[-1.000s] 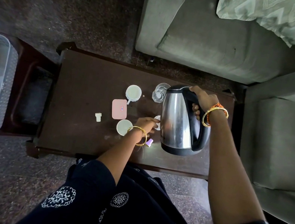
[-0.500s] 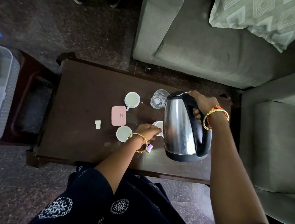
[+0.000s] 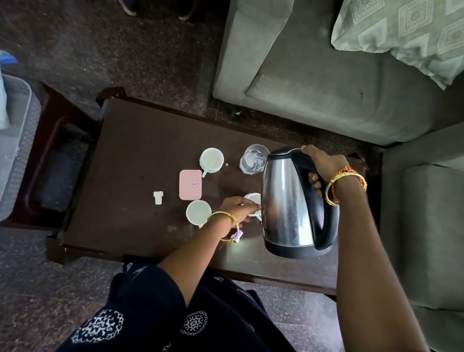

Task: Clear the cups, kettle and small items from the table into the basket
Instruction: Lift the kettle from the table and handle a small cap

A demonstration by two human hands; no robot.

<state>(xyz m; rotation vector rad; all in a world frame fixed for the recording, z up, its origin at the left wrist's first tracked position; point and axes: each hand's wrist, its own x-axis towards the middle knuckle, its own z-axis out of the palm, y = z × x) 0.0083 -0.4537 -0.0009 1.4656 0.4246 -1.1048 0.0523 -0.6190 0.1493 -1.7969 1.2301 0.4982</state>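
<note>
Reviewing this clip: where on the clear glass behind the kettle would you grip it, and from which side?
Probably by the upper wall of the glass, near the rim, coming from above or from its left. It stands upright and has no handle. The kettle, held by the right hand, crowds its right side, while the table to the left, toward the cup, is more open.

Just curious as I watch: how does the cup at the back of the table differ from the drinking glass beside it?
The far white cup is opaque; the clear glass shows its patterned base through the wall. The cup has a handle pointing toward the pink case; the glass has none. The glass stands right next to the kettle that the right hand grips; the cup stands apart. Both stand upright on the table, untouched.
</note>
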